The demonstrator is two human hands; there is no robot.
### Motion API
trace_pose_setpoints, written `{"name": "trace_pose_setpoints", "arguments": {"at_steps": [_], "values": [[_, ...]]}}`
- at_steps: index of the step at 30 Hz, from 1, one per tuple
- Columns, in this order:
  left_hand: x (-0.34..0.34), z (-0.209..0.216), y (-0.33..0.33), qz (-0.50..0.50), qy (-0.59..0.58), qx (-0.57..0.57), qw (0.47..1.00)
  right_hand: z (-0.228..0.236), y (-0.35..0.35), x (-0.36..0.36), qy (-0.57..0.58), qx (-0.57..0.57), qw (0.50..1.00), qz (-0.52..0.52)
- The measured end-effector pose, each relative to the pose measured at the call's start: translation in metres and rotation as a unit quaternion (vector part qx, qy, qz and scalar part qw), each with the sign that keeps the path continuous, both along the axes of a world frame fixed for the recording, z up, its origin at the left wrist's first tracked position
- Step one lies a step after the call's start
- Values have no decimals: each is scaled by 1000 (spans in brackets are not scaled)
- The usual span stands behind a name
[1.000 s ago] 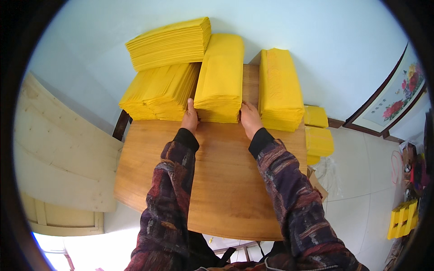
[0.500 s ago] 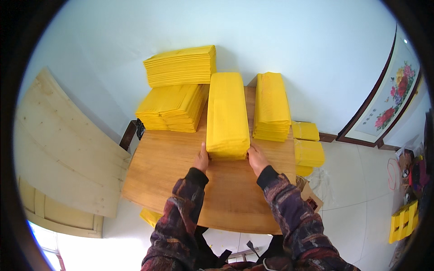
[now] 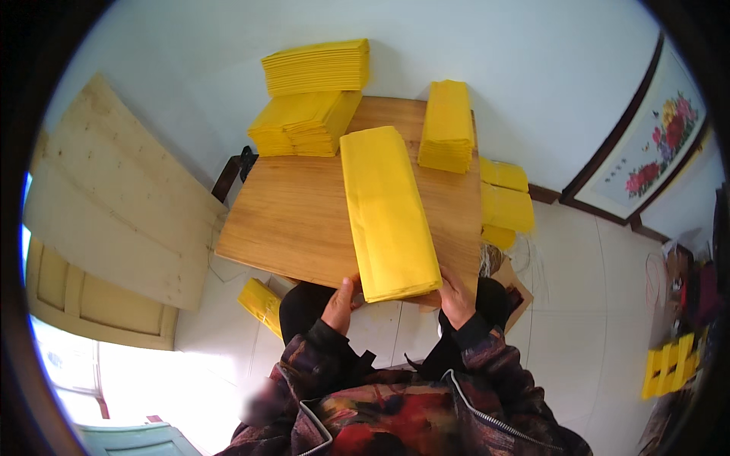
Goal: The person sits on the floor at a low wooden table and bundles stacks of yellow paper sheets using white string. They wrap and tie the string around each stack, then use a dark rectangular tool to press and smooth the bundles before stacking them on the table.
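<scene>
A long stack of folded yellow sheets [image 3: 389,216] lies lengthwise in front of me, its near end at the table's front edge. My right hand [image 3: 458,299] grips its near right corner, the fingers partly hidden at its side and underneath. At the near left corner is my left hand [image 3: 339,308], thumb up, with its fingers curled toward the underside and partly hidden. The wooden table [image 3: 293,213] shows on both sides of the stack.
Two stacked yellow bundles, an upper one [image 3: 315,68] and a lower one [image 3: 296,125], stand at the back left. Another yellow stack [image 3: 446,125] is at the back right. More yellow bundles [image 3: 506,205] sit beyond the table's right side. A wooden board [image 3: 114,197] leans at left.
Both hands have drawn the yellow stack toward me, from mid-table to the front edge, and it now slants slightly. My arms have bent back, and the view has shifted.
</scene>
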State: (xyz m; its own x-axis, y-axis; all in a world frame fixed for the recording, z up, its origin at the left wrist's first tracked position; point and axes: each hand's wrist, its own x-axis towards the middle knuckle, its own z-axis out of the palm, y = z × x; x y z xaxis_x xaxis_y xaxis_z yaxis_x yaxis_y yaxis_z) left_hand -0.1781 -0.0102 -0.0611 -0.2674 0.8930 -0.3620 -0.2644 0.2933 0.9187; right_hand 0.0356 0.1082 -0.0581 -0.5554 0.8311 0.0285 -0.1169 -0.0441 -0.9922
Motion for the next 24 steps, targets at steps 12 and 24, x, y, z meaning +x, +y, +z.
{"name": "trace_pose_setpoints", "arguments": {"at_steps": [12,24], "values": [[-46,74,124,-38,-166,160,972,51,43,11,-72,114,989,-69],[-34,97,146,15,-140,174,975,48,138,-86,61,87,993,53]]}}
